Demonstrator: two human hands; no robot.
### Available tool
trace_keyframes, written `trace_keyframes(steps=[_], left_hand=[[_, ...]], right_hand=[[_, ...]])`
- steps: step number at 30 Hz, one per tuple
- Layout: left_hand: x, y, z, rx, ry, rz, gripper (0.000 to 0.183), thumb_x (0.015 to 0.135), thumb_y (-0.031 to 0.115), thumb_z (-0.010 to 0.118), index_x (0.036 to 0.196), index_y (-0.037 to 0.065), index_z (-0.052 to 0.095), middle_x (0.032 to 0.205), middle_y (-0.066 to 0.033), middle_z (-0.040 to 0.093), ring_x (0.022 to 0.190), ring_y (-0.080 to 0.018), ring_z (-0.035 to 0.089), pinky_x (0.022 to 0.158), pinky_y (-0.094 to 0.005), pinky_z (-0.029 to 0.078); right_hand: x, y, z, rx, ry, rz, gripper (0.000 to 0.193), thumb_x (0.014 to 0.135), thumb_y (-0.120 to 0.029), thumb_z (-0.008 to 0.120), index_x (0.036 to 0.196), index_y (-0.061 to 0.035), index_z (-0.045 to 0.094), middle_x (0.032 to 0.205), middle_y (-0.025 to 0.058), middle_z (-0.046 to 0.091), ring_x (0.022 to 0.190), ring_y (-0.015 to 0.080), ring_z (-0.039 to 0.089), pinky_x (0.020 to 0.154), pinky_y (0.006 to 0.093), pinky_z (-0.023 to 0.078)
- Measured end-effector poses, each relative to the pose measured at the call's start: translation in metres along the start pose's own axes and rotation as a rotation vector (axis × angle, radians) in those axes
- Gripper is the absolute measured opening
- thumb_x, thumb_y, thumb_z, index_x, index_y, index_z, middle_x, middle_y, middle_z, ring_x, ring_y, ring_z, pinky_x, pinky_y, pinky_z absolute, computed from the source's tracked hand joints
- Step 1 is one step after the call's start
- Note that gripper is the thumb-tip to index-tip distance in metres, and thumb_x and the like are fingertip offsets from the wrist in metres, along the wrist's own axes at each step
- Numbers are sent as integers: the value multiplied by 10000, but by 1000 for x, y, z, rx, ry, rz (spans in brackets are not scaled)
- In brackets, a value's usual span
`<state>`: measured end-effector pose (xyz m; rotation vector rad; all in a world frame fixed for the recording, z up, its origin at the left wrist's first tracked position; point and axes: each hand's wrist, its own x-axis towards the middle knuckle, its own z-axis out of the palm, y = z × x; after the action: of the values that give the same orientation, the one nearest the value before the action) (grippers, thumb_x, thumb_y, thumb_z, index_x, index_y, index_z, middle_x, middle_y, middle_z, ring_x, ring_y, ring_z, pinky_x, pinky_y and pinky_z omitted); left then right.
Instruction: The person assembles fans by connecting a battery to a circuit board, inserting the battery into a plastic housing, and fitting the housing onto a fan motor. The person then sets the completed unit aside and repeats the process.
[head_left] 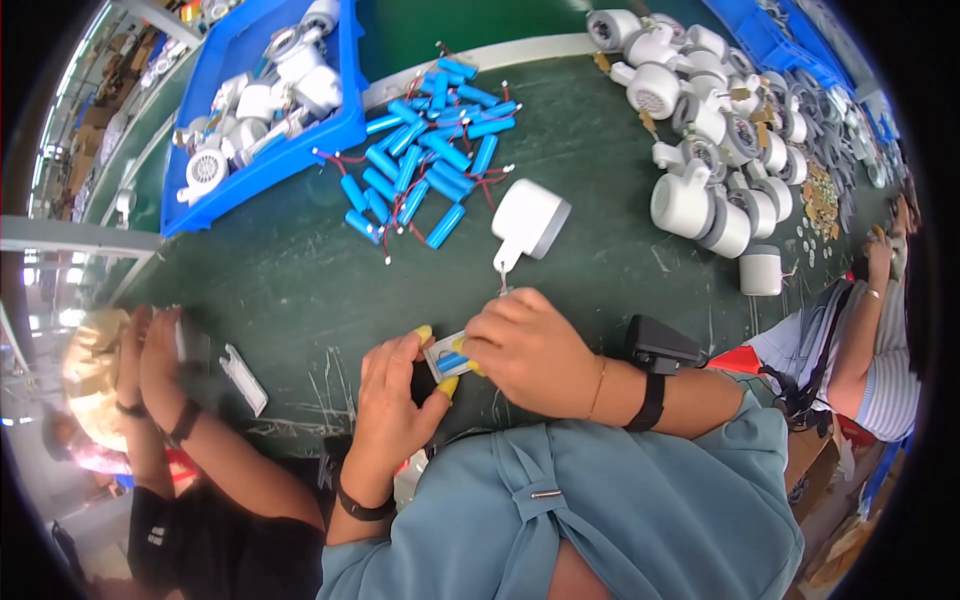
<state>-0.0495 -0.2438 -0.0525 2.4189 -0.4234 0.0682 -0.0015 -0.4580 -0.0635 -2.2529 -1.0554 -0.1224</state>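
My left hand (pixel 392 398) grips a small white plastic shell (pixel 434 352), its yellow-tipped thumb and finger on either side. Lying in the shell is a blue cylindrical battery (pixel 453 362). Over the shell's right end, my right hand (pixel 530 352) has its fingers closed and pressed together; whatever they pinch is hidden. Just beyond that hand, a white round fan head (pixel 528 218) with a grey rim lies on its side. From its short neck a thin wire (pixel 503 281) runs down to my right fingers.
Blue batteries with red wires (pixel 430 150) lie heaped on the green table (pixel 330 270). A blue bin (pixel 350 100) of white fan parts stands far left. More fan heads (pixel 700 130) crowd the right. A loose white shell (pixel 243 380) lies near a co-worker's hands (pixel 155 350).
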Motion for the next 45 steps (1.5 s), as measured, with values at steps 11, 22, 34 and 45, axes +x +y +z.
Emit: trace_keyframes(steps=[11, 22, 34, 45], left_hand=[[64, 27, 21, -183, -195, 166, 343, 851, 78, 702, 1186, 43, 641, 1216, -169, 615, 1111, -341, 592, 942, -387, 464], [46, -8, -91, -544, 273, -329, 144, 979, 142, 628, 1013, 16, 689, 853, 45, 653, 770, -37, 544, 703, -192, 429], [-51, -107, -126, 878, 203, -865, 384, 911, 261, 625, 1199, 9, 587, 1123, -255, 638, 1026, -459, 606, 869, -511, 494], [2, 4, -24, 220, -11, -164, 297, 748, 8, 677, 1043, 26, 647, 1041, -157, 567, 894, -360, 587, 774, -419, 493]], right_hand=[[-32, 38, -51, 82, 375, 328, 191, 797, 21, 646, 980, -31, 662, 928, 108, 655, 872, 314, 612, 777, 388, 458], [-30, 36, -48, 215, 191, 266, 160, 798, 9, 649, 956, -18, 651, 912, 108, 651, 835, 317, 600, 769, 395, 455], [-33, 41, -48, 201, 169, 285, 178, 788, 15, 654, 961, -28, 657, 911, 96, 649, 848, 300, 605, 777, 385, 456], [-38, 32, -49, 181, 168, 239, 205, 815, -14, 649, 1017, -50, 655, 925, 79, 644, 864, 282, 619, 798, 387, 478]])
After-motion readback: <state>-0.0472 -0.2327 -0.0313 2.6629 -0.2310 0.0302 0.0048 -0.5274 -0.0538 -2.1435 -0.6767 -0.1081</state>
